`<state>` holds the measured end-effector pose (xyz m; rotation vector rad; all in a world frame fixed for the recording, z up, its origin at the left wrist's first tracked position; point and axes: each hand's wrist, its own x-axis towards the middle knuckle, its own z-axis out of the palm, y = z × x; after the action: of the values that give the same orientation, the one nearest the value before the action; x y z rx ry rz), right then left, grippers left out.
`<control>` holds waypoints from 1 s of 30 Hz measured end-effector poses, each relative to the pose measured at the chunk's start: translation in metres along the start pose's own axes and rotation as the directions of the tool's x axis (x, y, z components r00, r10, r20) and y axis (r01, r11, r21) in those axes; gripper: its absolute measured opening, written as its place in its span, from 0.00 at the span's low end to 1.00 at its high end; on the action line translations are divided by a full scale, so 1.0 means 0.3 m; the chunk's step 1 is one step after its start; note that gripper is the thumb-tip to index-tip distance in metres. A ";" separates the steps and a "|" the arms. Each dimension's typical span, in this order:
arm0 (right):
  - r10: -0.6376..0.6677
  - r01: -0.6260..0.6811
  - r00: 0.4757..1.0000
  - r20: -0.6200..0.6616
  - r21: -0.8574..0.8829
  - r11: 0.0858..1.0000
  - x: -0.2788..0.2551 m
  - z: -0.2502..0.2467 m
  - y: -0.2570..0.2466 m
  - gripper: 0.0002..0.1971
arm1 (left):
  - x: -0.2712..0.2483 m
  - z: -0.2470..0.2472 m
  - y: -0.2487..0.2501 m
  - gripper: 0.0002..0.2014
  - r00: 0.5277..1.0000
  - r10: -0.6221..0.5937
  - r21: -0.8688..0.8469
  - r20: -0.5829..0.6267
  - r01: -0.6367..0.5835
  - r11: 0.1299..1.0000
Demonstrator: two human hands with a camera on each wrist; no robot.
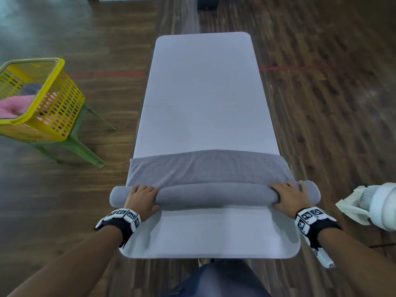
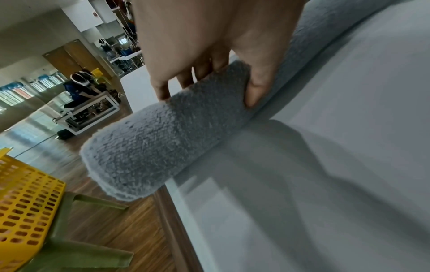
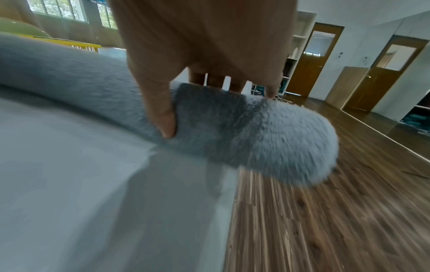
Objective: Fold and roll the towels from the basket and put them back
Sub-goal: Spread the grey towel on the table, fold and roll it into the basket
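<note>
A grey towel [image 1: 214, 168] lies across the near part of the white table [image 1: 201, 93]. Its near portion is rolled into a long roll [image 1: 214, 195] whose ends overhang both table sides; a flat strip stays unrolled beyond it. My left hand [image 1: 140, 199] grips the roll near its left end [image 2: 144, 156], fingers over the top and thumb on the near side. My right hand [image 1: 289, 197] grips it near the right end [image 3: 291, 145] in the same way. The yellow basket [image 1: 36, 101] stands at the left on a green stool, with pink and grey towels inside.
The basket's green stool [image 1: 83, 146] stands on the wooden floor left of the table. A white fan [image 1: 372, 204] sits close to my right forearm. Wooden floor lies on both sides of the narrow table. A person sits at a distant desk [image 2: 81, 86].
</note>
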<state>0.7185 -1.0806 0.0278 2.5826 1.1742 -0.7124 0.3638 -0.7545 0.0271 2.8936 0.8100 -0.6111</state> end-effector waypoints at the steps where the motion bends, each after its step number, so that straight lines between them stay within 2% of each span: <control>1: 0.001 -0.001 1.000 0.020 -0.011 1.000 0.003 -0.011 0.005 0.24 | -0.004 -0.007 -0.003 0.26 1.000 0.001 -0.010 -0.008 -0.002 1.000; 4: 0.012 -0.012 1.000 -0.007 0.033 0.999 0.032 -0.044 0.012 0.21 | 0.003 -0.019 -0.009 0.34 0.996 -0.049 -0.078 -0.081 0.042 0.996; 6: 0.029 -0.017 0.995 -0.098 0.119 0.993 0.045 -0.044 0.008 0.25 | 0.014 -0.014 -0.012 0.31 0.989 -0.088 -0.104 -0.121 0.075 0.992; 8: 0.009 0.008 0.994 -0.110 0.156 0.988 0.035 -0.024 0.000 0.31 | 0.016 0.003 -0.017 0.31 0.992 -0.053 -0.087 -0.116 0.043 0.995; 10: -0.038 0.044 0.994 -0.103 0.051 0.998 0.008 0.004 -0.006 0.34 | 0.005 0.014 -0.019 0.30 0.997 0.002 -0.061 -0.073 -0.007 0.998; 12: -0.052 0.050 0.996 -0.077 -0.028 0.998 -0.011 0.012 -0.008 0.31 | -0.012 0.004 -0.017 0.23 0.998 0.051 -0.013 -0.043 -0.051 0.999; 13: -0.048 0.046 0.997 -0.054 -0.034 0.998 -0.014 0.002 -0.008 0.27 | -0.014 -0.003 -0.018 0.20 0.997 0.075 0.011 -0.036 -0.074 0.997; 15: -0.031 0.031 0.999 -0.014 0.007 0.999 0.007 -0.030 -0.006 0.19 | -0.002 -0.021 -0.023 0.22 0.995 0.095 0.040 -0.029 -0.094 0.995; 17: 0.000 0.002 0.998 -0.066 0.026 1.000 0.052 -0.065 -0.005 0.20 | 0.031 -0.033 -0.032 0.29 0.993 0.045 0.009 -0.105 -0.045 0.999; 19: 0.045 -0.029 0.984 -0.173 0.093 0.995 0.093 -0.090 -0.001 0.22 | 0.058 -0.043 -0.039 0.31 0.981 -0.093 -0.082 -0.168 0.080 0.993; 21: 0.039 -0.025 0.992 -0.120 0.120 0.992 0.114 -0.105 0.003 0.28 | 0.069 -0.039 -0.051 0.31 0.978 -0.176 -0.138 -0.113 0.160 0.977; 23: 0.006 -0.004 0.999 -0.045 0.045 0.999 0.104 -0.103 0.010 0.36 | 0.065 -0.018 -0.059 0.32 0.989 -0.143 -0.108 -0.031 0.139 0.984; 24: -0.011 0.011 0.999 -0.040 -0.008 1.000 0.093 -0.100 0.005 0.36 | 0.058 -0.013 -0.053 0.31 0.993 -0.119 -0.091 -0.017 0.117 0.989; 27: -0.035 0.035 0.997 -0.065 0.012 0.999 0.059 -0.073 -0.034 0.25 | 0.028 -0.016 0.016 0.22 0.987 -0.164 -0.179 -0.006 0.160 0.971; 28: -0.032 0.034 0.998 -0.045 0.046 0.998 0.048 -0.072 -0.060 0.21 | 0.021 -0.022 0.054 0.20 0.978 -0.207 -0.202 0.022 0.207 0.957; 30: -0.005 0.000 0.999 0.040 0.136 0.991 0.018 -0.071 -0.126 0.20 | 0.004 -0.042 0.145 0.17 0.953 -0.281 -0.237 0.116 0.301 0.924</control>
<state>0.7004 -1.0440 0.0435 2.6625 1.1548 -0.8696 0.3915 -0.7889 0.0367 2.5231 1.2217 -0.5923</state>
